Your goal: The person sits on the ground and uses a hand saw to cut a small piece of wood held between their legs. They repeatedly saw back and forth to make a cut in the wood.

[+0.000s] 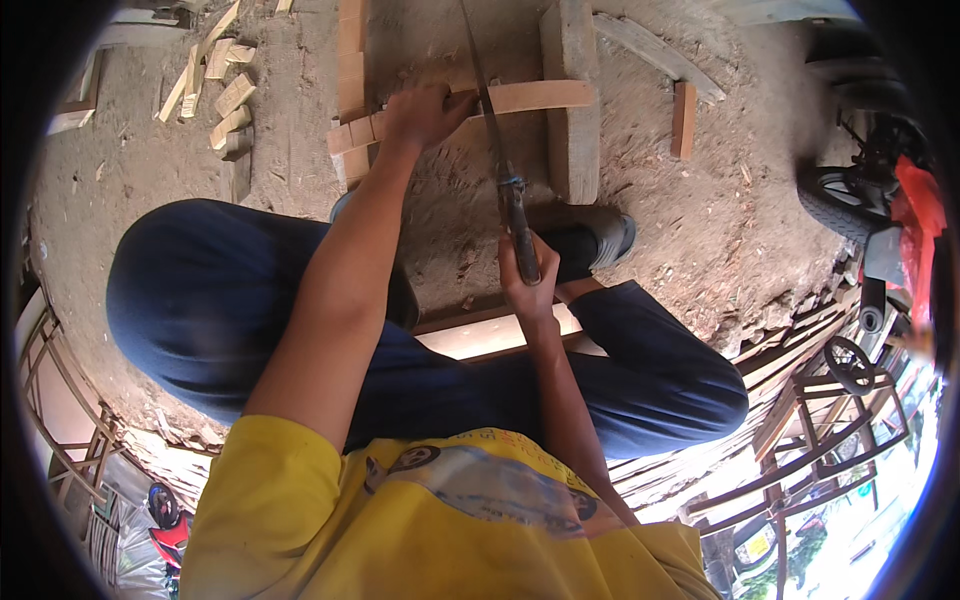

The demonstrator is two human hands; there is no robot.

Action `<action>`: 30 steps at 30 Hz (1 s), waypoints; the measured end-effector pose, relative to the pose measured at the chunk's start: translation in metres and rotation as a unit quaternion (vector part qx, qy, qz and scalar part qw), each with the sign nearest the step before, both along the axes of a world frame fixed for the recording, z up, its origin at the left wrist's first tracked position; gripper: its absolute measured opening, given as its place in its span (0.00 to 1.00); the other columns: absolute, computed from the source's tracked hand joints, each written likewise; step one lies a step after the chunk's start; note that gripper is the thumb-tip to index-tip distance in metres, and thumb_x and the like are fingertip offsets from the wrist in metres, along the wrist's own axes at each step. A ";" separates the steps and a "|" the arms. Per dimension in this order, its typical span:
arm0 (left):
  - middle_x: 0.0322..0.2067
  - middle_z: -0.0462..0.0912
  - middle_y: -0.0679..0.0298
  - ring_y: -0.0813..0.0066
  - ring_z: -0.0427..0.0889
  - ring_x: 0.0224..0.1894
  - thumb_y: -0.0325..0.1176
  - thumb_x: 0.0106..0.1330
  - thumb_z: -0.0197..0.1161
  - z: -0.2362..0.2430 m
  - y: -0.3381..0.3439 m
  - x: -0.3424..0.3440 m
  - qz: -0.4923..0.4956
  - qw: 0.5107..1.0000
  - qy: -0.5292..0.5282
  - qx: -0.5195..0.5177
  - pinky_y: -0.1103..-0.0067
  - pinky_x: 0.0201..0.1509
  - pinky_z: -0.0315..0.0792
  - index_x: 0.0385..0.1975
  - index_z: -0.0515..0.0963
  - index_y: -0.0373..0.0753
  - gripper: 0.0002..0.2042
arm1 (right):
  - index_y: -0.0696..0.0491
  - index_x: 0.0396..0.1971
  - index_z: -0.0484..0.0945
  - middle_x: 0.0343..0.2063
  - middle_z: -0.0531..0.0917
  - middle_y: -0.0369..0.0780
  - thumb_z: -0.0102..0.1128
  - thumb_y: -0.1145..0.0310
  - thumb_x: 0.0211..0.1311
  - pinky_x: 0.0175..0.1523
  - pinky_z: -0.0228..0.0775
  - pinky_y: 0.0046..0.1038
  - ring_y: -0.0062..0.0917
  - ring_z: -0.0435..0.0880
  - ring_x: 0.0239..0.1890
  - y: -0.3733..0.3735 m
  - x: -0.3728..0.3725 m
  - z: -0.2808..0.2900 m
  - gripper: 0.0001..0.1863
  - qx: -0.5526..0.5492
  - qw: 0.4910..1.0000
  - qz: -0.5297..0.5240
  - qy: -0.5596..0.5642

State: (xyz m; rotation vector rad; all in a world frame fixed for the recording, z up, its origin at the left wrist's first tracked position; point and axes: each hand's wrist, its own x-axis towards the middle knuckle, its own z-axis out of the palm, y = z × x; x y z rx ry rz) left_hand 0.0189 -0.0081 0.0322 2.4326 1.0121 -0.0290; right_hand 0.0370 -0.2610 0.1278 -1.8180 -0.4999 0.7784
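Note:
A long, slightly curved wooden strip (540, 96) lies across two timber supports. My left hand (425, 115) is closed over the strip left of the blade, its fingers bent round the wood. Dark lines cross the strip's left end. In my right hand (530, 285) is the dark straight handle of a handsaw (496, 130), with a blue wrapping where handle meets blade. The narrow blade points away from me and crosses the strip just right of my left fingers. How deep it sits in the wood I cannot tell.
The strip rests on a reddish beam (352, 60) at left and a thick grey block (571, 150) at right. Short wood offcuts (235, 95) lie far left. A brown piece (683, 120) and a grey plank (650, 48) lie right. A motorbike wheel (845, 200) stands far right.

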 end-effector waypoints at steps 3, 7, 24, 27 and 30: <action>0.28 0.84 0.56 0.57 0.84 0.34 0.65 0.62 0.49 0.005 -0.003 0.000 0.004 1.000 -0.012 -0.010 0.65 0.38 0.74 0.28 0.81 0.39 0.30 | 0.60 0.21 0.71 0.14 0.68 0.30 0.56 0.73 0.61 0.21 0.56 0.20 0.09 0.64 0.19 -0.006 -0.004 0.001 0.10 -0.005 1.000 0.001 -0.023; 0.29 0.84 0.55 0.58 0.84 0.35 0.65 0.62 0.48 0.003 -0.003 0.001 0.000 1.000 0.012 -0.006 0.65 0.39 0.74 0.28 0.81 0.39 0.31 | 0.60 0.21 0.72 0.14 0.69 0.30 0.56 0.73 0.62 0.21 0.56 0.20 0.09 0.64 0.19 0.014 0.007 -0.004 0.10 0.002 1.000 0.022 -0.019; 0.27 0.83 0.54 0.52 0.82 0.36 0.64 0.63 0.46 0.004 -0.004 0.000 0.018 1.000 -0.019 -0.009 0.63 0.41 0.74 0.30 0.80 0.39 0.30 | 0.60 0.21 0.71 0.14 0.69 0.30 0.55 0.73 0.62 0.21 0.56 0.20 0.09 0.64 0.19 -0.001 -0.003 -0.009 0.11 0.014 1.000 0.002 -0.023; 0.28 0.83 0.54 0.53 0.83 0.36 0.64 0.63 0.46 0.007 -0.002 0.000 0.006 1.000 0.001 -0.018 0.63 0.41 0.74 0.30 0.80 0.39 0.30 | 0.60 0.21 0.71 0.14 0.68 0.30 0.55 0.74 0.62 0.22 0.56 0.19 0.09 0.64 0.19 -0.007 -0.005 -0.009 0.10 -0.003 0.999 0.016 -0.047; 0.29 0.84 0.55 0.54 0.83 0.37 0.63 0.63 0.47 0.004 0.002 0.003 -0.003 1.000 -0.001 -0.012 0.63 0.42 0.74 0.32 0.81 0.40 0.30 | 0.60 0.21 0.71 0.14 0.70 0.31 0.55 0.75 0.60 0.22 0.58 0.20 0.09 0.66 0.19 0.009 0.008 -0.009 0.09 -0.008 0.999 0.025 -0.035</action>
